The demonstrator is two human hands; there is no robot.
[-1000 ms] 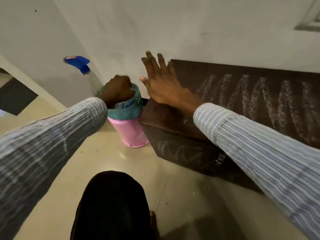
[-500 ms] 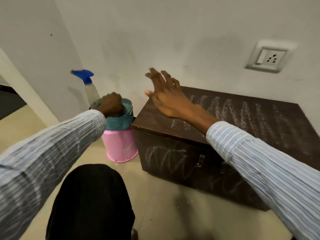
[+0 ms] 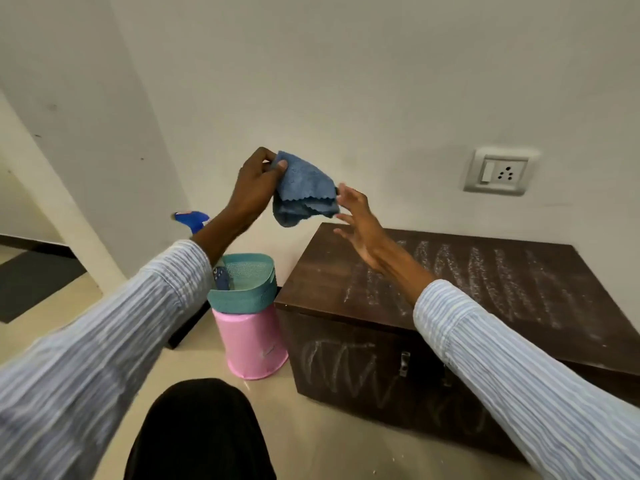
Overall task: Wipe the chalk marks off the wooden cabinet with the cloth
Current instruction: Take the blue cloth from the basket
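cloth (image 3: 304,190): blue, pinched at one corner between thumb and curled fingers of the left hand (image 3: 254,187), held up in the air above the bucket (image 3: 251,341). right hand (image 3: 360,225): fingers spread and straight, nothing gripped, fingertips just beside the cloth's hanging edge. cabinet (image 3: 457,306): dark wood, set on the floor against the wall; chalk marks (image 3: 478,275) seen on top and front.

blue cloth (image 3: 304,188); dark brown cabinet (image 3: 318,282), white chalk marks (image 3: 485,275).
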